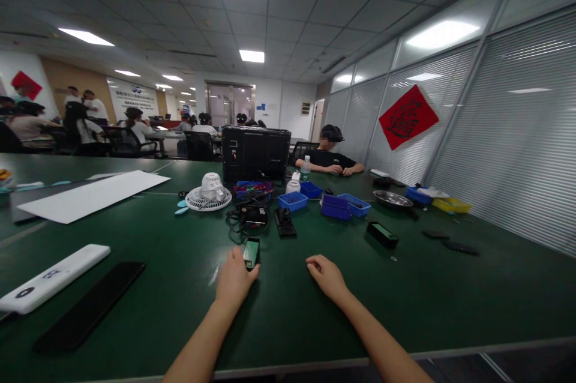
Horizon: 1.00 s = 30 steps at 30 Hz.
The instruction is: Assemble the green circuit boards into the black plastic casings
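Observation:
My left hand (234, 278) rests on the dark green table (288, 317), its fingers closed round a small black device with a green face (251, 252). Beside it, my right hand (327, 277) lies on the table in a loose fist with nothing visible in it. Just beyond the hands sit a coil of black cable (248, 217) and a small black box (284, 222).
A white fan (209, 194), a black case (255, 155), blue bins (345, 205), a metal dish (393, 199) and a black block (382, 234) stand farther back. A white remote (51, 277) and black slab (92, 305) lie left. A person sits across the table.

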Tool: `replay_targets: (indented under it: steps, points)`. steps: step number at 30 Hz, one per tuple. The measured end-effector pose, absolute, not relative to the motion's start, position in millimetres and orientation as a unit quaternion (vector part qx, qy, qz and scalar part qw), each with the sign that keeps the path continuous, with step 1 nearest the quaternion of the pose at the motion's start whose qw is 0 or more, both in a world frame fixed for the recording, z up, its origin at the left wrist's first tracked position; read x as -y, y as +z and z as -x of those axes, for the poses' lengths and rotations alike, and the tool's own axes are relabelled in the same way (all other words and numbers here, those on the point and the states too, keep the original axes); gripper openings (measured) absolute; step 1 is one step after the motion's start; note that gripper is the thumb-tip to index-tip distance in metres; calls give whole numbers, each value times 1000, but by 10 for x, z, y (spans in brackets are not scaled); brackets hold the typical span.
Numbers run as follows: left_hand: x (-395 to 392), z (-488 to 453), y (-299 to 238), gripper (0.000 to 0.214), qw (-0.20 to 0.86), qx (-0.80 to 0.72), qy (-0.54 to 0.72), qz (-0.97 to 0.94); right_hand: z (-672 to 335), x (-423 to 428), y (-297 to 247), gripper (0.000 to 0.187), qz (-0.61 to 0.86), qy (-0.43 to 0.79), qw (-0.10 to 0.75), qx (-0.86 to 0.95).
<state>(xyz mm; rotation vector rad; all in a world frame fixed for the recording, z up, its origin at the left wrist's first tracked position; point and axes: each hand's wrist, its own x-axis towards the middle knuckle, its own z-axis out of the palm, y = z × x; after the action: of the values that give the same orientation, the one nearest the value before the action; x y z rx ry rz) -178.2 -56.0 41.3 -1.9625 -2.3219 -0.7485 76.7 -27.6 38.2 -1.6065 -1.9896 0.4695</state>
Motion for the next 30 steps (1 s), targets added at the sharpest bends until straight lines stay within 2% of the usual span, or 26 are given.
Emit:
replay_targets:
  steps: [4,7,10,14,17,22,30]
  points:
    - [589,1615,359,38,-64,695,-258,668,-692,290,365,25,601,182,278,727]
    - [565,1553,298,46,-78,665,-276,689,-542,278,348,30,580,206,305,727]
    - [515,1539,239,58,-67,646,-297,700,-291,261,380,44,571,222,314,725]
    - [461,1563,184,70,-82,615,-299,725,96,288,500,70,604,171,247,738]
    - [457,1579,189,64,-102,589,-280,751,295,326,559,75,618,105,197,754]
    - [484,1590,239,49,-117,565,-254,777,301,300,495,70,641,35,160,750]
    - [495,1611,198,43,-96,565,-249,781,-231,170,481,70,691,9,128,712]
